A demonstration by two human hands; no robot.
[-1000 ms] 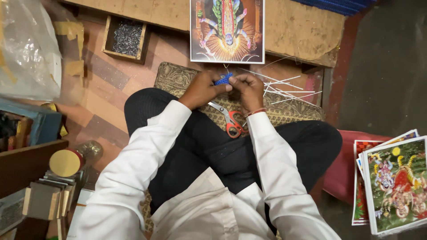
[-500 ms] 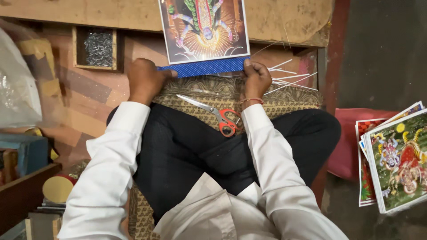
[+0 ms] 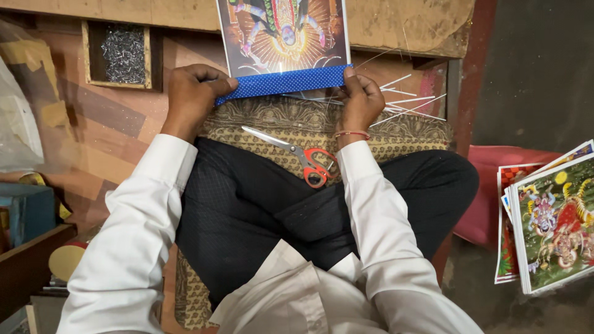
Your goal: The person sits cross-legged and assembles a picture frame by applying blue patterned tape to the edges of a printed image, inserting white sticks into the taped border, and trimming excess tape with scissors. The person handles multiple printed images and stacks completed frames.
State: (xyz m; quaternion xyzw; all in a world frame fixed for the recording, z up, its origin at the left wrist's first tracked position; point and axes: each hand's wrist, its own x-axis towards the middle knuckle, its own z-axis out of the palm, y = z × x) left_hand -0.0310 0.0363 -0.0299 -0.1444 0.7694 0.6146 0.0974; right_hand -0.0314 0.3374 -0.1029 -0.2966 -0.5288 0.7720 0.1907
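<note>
Two hands work one blue strip (image 3: 281, 82) along the bottom edge of a bright printed picture (image 3: 281, 34) at top centre of the frame. Left hand (image 3: 195, 93): fingers curled, thumb and fingertips pinching the strip's left end against the board. Right hand (image 3: 359, 102): fingers bent, pressing the strip's right end just below the picture's corner; a red thread band sits on that wrist. Held at both ends this way, the strip lies taut and straight over the picture's edge, likely so it sets flush as a border.

Scissors (image 3: 297, 154) with red handles lie blades shut on the patterned mat (image 3: 396, 133) just below the hands, within easy reach. Thin pale sticks (image 3: 411, 102) fan out to the right of the right hand. Small wooden tray of metal bits (image 3: 124, 52) sits upper left. Stack of similar prints (image 3: 550, 219) rests at the right edge.

Against half a second ago: strip is in the same place, now stretched flatter; left hand has closed in nearer the strip's end; view has dipped, picture cropped higher. One second ago both hands met at centre over a small blue piece.
</note>
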